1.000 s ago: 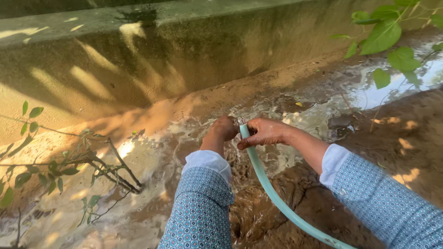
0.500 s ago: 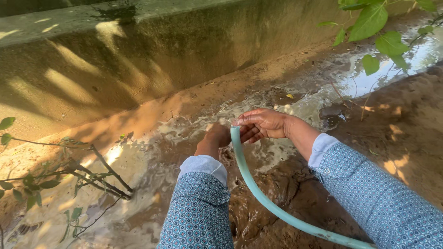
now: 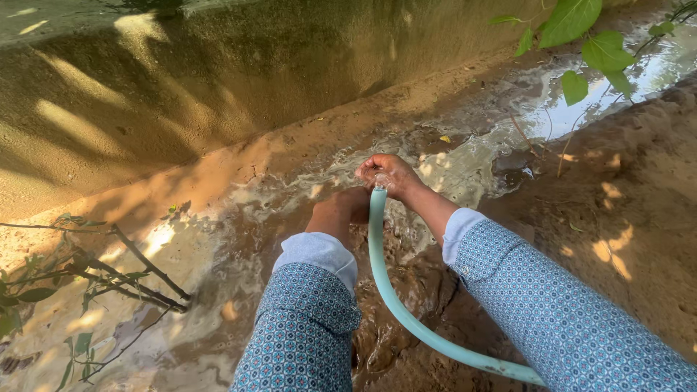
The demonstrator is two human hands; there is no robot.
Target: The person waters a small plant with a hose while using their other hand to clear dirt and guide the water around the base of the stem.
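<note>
The pale green hose (image 3: 396, 308) curves up from the near edge over mud. At its tip the right hand (image 3: 387, 174) closes around it; the left hand (image 3: 341, 210), just beside, grip unclear. Beyond the hose, foamy water (image 3: 465, 170) runs open to the concrete wall (image 3: 218, 87).

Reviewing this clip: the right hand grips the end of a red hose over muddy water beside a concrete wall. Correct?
Not quite. The head view shows the hose is pale green, not red. The right hand does grip its end over the muddy water beside the concrete wall.
</note>
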